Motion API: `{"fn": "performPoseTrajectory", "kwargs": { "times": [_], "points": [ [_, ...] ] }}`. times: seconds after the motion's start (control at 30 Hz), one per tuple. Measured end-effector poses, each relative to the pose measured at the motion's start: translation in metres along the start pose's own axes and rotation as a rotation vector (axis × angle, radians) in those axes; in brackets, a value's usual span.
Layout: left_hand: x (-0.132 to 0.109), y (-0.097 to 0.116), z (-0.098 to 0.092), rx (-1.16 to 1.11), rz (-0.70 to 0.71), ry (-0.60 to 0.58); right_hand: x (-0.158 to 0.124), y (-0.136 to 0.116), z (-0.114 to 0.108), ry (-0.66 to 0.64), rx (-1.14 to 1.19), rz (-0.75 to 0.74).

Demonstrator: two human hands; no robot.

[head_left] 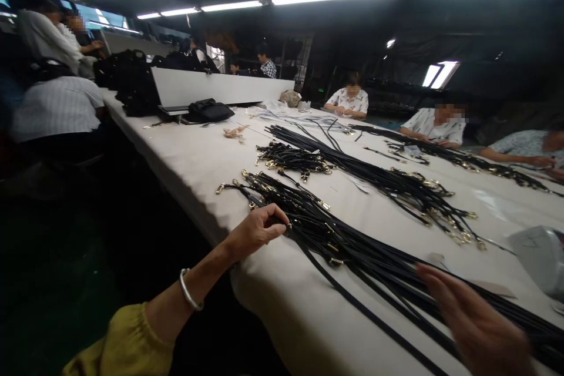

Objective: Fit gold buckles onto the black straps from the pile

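Observation:
My left hand, with a white bracelet at the wrist, pinches the end of a black strap between thumb and forefinger. Something small and metallic shows at its fingertips. From there the strap runs down toward the lower right along the table's front edge. My right hand is over the straps at the lower right, slightly blurred, fingers stretched out, holding nothing I can see. Between and behind my hands lies a bundle of black straps with gold-coloured clasps and buckles.
Behind it are a pile of short straps and a second long bundle on the pale-covered table. A grey-white object stands at right. Several people sit across the table; a black bag lies farther back.

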State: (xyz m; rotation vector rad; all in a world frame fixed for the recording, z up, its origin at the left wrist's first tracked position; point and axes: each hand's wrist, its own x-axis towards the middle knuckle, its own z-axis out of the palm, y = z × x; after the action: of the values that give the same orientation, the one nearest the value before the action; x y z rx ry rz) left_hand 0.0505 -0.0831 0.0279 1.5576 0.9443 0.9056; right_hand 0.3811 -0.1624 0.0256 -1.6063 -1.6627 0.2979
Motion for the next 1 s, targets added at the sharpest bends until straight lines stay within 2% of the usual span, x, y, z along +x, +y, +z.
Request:
{"fn": "performPoseTrajectory", "kwargs": {
  "times": [0.07,0.17,0.2,0.27,0.33,0.4,0.53,0.63,0.8,1.0],
  "points": [
    [-0.007,0.01,0.012,0.101,0.078,-0.027,-0.002,-0.043,0.028,-0.058,0.212,0.054],
    [-0.016,0.018,0.021,0.188,0.197,-0.05,0.013,-0.106,0.076,-0.336,0.54,0.102],
    [-0.017,0.017,0.021,0.17,0.212,-0.059,0.018,-0.119,0.087,-0.419,0.557,0.1],
    [-0.018,0.012,0.017,0.076,0.184,-0.071,0.026,-0.128,0.098,-0.507,0.485,0.113],
    [-0.017,0.002,0.011,-0.069,0.1,-0.082,0.028,-0.118,0.095,-0.522,0.428,0.161],
    [-0.016,-0.009,0.005,-0.236,0.03,-0.102,0.027,-0.099,0.083,-0.496,0.465,0.249],
    [-0.017,-0.02,-0.002,-0.453,0.004,-0.186,0.017,-0.065,0.061,-0.443,0.602,0.425],
    [-0.019,-0.02,0.001,-0.545,0.007,-0.218,0.01,-0.052,0.054,-0.471,0.617,0.447],
    [-0.021,-0.02,0.012,-0.655,0.002,-0.244,0.005,-0.047,0.058,-0.528,0.616,0.455],
    [-0.023,-0.022,0.025,-0.642,0.059,-0.178,0.001,-0.053,0.078,-0.61,0.766,0.41]
  ]
}}
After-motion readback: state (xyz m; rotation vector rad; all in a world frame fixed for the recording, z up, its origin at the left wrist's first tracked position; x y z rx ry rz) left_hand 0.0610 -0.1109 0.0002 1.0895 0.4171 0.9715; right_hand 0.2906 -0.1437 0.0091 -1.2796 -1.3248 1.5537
